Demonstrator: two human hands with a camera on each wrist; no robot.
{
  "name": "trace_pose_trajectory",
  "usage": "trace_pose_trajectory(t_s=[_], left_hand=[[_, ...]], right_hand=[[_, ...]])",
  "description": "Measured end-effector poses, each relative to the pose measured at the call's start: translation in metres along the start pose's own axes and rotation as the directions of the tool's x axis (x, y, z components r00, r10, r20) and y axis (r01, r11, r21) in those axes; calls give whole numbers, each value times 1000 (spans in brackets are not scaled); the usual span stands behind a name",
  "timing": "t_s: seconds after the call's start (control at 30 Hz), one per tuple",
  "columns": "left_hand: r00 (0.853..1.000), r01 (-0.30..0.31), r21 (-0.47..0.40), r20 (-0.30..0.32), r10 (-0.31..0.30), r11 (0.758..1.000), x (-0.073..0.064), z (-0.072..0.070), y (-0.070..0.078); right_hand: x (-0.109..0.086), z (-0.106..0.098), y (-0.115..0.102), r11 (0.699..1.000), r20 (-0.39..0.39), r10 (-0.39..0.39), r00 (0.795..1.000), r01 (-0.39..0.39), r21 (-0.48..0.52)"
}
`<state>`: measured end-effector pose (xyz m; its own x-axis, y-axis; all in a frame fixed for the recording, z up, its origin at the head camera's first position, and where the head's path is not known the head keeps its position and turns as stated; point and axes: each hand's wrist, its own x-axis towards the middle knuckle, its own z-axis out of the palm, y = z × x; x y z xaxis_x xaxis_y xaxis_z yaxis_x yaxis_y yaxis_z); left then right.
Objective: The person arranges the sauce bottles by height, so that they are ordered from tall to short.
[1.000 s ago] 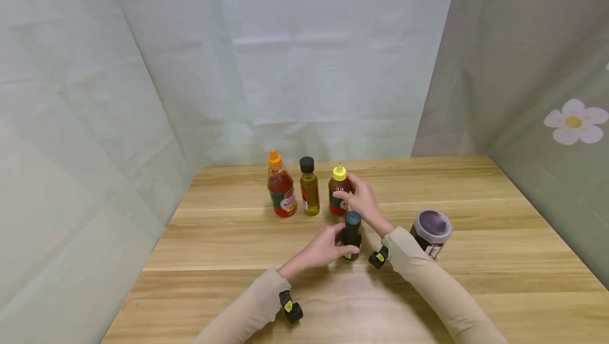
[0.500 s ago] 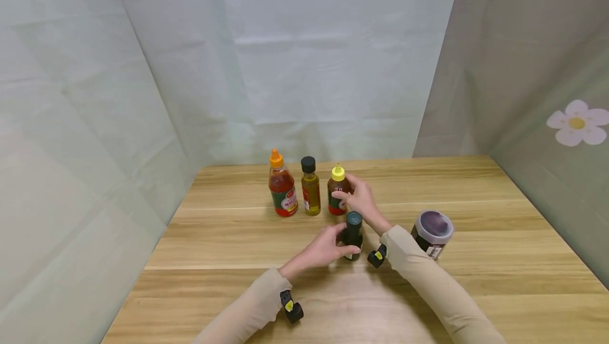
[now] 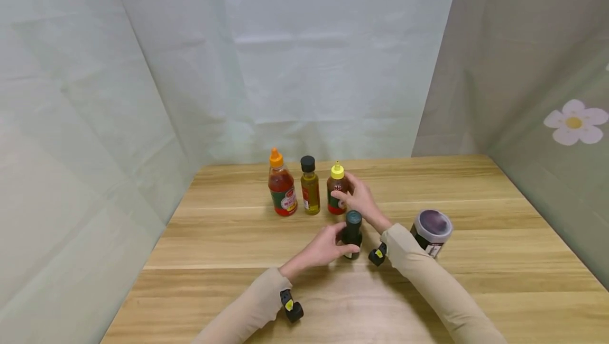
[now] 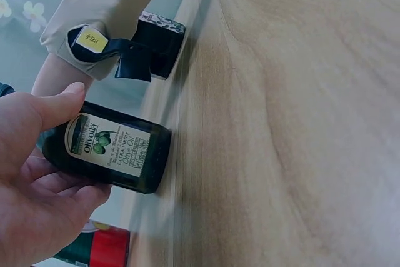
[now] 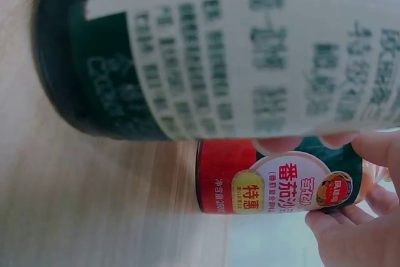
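My left hand point(image 3: 324, 246) grips a dark green olive oil bottle point(image 4: 115, 148) around its upper body, thumb on the near side and fingers behind. The bottle point(image 3: 352, 238) stands upright on the table in the head view. Farther back, my right hand point(image 3: 363, 201) holds a ketchup bottle point(image 3: 337, 192) with a yellow nozzle cap, fingers and thumb around its right side. In the right wrist view the olive oil bottle's back label point(image 5: 262, 60) fills the upper part, with the ketchup bottle point(image 5: 281, 179) and right hand point(image 5: 362, 229) below it.
Left of the ketchup stand a slim black-capped bottle point(image 3: 311, 191) of yellow oil and a red sauce bottle point(image 3: 283, 193) with an orange cap. A dark jar point(image 3: 432, 230) with a pale lid stands beyond the right forearm. Cloth point(image 3: 323, 69) hangs behind the wooden table point(image 3: 214, 249).
The right hand and the ketchup bottle have shifted slightly left, closer to the yellow oil bottle. The left hand keeps its hold on the olive oil bottle.
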<state>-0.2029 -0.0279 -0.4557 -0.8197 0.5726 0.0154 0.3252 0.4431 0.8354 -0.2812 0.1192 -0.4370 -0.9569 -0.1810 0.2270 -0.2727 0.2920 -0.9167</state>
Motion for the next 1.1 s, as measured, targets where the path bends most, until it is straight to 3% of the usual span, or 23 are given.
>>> trace_pose_trajectory(t_s=[0.47,0.73,0.97,1.1], left_hand=[[1000,-11,5,-13,11,1000,0,1,-1],[1000,-5,2,-9,5,1000,0,1,-1],[1000,13,18,-7,-13,1000,0,2,-1],[1000,8,11,-11,-8,1000,1,1,-1]], right_hand=[[-1,-1,0,1000,14,15,1000,-15,-2],[-12,-7,-31,1000,33,25,999,-25,12],[-4,-9,-10,996,4,85,996,-85,-7],[-4,-13,-8,994,-37,105,994,-105,0]])
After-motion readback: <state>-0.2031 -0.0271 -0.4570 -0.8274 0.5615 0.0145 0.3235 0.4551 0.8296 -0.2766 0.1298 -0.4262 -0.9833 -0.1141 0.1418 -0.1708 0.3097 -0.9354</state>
